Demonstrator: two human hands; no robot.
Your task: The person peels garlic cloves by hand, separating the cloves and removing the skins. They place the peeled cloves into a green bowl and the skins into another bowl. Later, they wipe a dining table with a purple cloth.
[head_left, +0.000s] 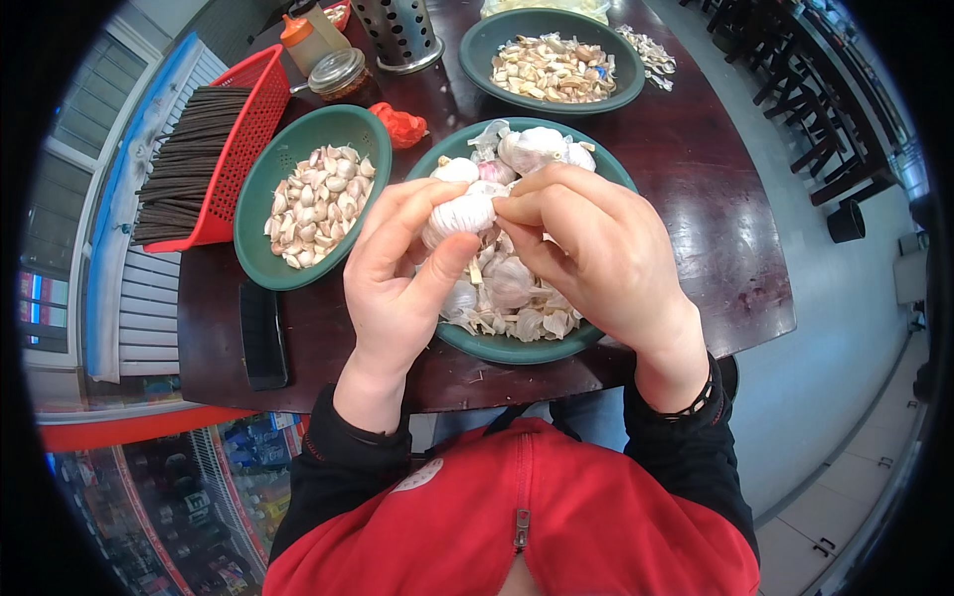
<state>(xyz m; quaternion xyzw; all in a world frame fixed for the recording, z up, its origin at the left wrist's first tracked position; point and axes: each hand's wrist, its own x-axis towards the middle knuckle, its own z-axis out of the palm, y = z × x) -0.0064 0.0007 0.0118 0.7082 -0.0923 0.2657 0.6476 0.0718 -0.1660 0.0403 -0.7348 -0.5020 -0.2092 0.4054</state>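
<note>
Red zip-front jacket fabric (pixel 517 526) filled the lower edge, nearest the lens. Above it, a white papery garlic bulb (pixel 460 214) was pinched between the left hand (pixel 397 278) and right hand (pixel 596 248), fingers closed around it, over a green round plastic bowl of garlic bulbs and skins (pixel 517 348). A dark glossy wooden table (pixel 696 199) stood on a pale floor. Bowl contents were partly hidden by the hands. Nearby lay a green bowl of peeled cloves (pixel 268 189), a black phone (pixel 262 336) and a red plastic basket of dark chopsticks (pixel 248 109).

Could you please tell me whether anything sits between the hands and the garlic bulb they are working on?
Nothing visible does: the left hand and right hand both grip the white papery garlic bulb directly with bare fingers.
</note>
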